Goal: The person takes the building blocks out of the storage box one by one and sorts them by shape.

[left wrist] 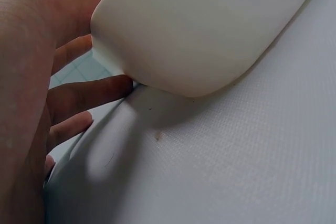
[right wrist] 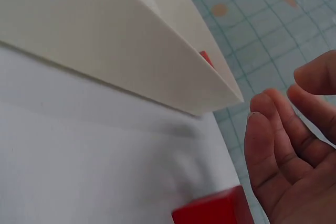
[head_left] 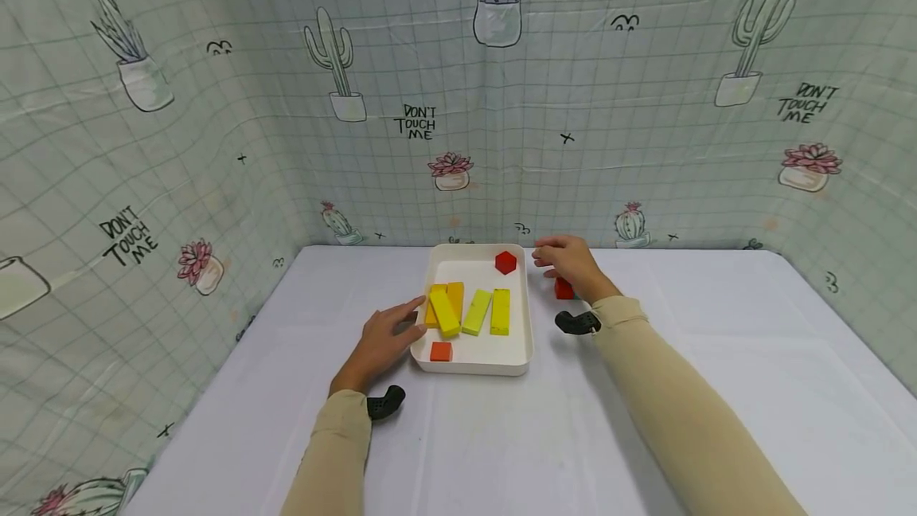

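Note:
A white tray lies on the table with coloured blocks in it. At its left side is my left hand. In the left wrist view, the thumb lies along the tray's wall and a fingertip touches near its lower edge; the other fingers are spread behind. Beyond the tray's back right corner hovers my right hand, its fingers loosely bent around nothing. Just below that hand, outside the tray, a red block sits on the table; the right wrist view shows this red block close to the fingers.
Inside the tray are a red hexagonal block, an orange-red block, and several yellow bars, some overlapping at the left. White cloth covers the table. A patterned curtain hangs behind and on both sides.

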Motion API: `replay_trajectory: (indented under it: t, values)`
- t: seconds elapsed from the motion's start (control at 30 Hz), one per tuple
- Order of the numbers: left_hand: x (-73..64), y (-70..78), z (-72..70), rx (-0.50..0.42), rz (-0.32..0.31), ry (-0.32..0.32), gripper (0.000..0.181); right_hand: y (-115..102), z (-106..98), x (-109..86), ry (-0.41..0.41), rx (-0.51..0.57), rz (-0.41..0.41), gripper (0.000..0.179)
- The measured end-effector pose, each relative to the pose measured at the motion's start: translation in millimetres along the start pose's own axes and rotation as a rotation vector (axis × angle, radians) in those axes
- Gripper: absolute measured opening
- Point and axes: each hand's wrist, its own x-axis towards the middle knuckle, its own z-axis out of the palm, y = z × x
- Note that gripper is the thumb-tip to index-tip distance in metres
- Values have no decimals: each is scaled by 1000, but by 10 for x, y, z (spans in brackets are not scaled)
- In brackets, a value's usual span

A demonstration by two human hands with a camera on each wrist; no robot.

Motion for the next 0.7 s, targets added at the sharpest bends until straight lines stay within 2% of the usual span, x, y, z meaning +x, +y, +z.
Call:
replay_trajectory:
  t: [0.13, 0.3, 0.7]
  values:
    - [3, -6, 6, 7, 2, 4, 57, -13, 109, 69, -18, -4, -19, 45]
    - [11, -18, 17, 6, 6, 6, 57, -97, 265, 130, -14, -59, -20, 42]
    - [4, -20, 5, -4, 8, 6, 56, -238, 490, 156, -1, -342, -69, 38]
